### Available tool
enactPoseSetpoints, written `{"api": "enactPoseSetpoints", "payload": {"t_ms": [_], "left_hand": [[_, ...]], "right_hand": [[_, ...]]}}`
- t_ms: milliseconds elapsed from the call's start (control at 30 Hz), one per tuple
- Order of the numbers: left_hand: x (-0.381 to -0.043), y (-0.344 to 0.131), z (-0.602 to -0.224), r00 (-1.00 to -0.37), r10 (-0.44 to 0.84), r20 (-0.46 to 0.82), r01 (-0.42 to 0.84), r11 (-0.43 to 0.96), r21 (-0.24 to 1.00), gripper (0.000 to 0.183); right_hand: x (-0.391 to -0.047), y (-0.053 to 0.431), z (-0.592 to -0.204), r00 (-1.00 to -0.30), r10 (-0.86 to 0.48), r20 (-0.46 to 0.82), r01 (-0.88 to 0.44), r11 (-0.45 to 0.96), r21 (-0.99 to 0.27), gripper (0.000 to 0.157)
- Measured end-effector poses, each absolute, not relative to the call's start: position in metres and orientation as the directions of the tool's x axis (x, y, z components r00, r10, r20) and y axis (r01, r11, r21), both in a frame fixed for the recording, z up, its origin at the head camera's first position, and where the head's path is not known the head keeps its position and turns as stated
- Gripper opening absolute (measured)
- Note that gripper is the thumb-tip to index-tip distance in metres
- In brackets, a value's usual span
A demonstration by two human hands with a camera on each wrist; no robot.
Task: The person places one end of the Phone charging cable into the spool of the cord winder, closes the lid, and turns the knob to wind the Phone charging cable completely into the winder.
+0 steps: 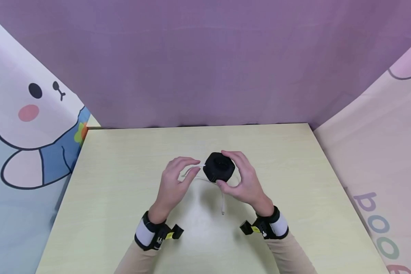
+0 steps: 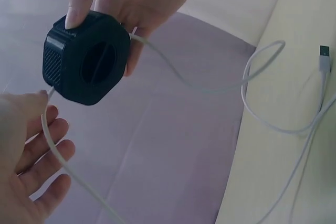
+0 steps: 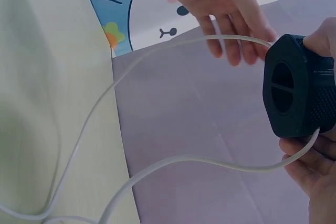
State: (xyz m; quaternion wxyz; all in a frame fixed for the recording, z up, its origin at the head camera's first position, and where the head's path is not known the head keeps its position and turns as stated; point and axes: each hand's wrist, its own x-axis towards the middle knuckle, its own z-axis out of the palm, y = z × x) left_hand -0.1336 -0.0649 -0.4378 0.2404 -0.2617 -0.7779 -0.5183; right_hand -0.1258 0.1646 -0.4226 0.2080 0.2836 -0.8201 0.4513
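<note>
My right hand [image 1: 244,180] grips a black six-sided cable winder [image 1: 219,167] above the table, thumb on one edge and fingers on the opposite one. A round recess with a bar across it shows on the winder's face [image 2: 100,62]. White cable [image 3: 184,158] comes out of two sides of the winder. At its left side, the thumb and forefinger of my left hand [image 1: 174,180] pinch the cable close to where it emerges; the other fingers are loosely bent. The cable loops down, and its USB plug [image 2: 324,59] shows low over the table.
The pale wooden table [image 1: 123,228] spreads under both hands. A purple curtain [image 1: 205,68] hangs behind its far edge. Printed cloths stand at the left [image 1: 27,125] and right [image 1: 380,152] sides. Both wrists wear strapped cameras.
</note>
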Motion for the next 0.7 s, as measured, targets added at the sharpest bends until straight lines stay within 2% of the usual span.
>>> {"api": "enactPoseSetpoints", "payload": {"t_ms": [700], "left_hand": [[-0.1358,-0.0602,-0.4342,-0.655,0.085,0.751,0.721,0.367,0.587,0.011]], "right_hand": [[-0.1266,0.166,-0.4235,-0.747,-0.297,0.595,-0.66,0.444,-0.606,0.071]]}}
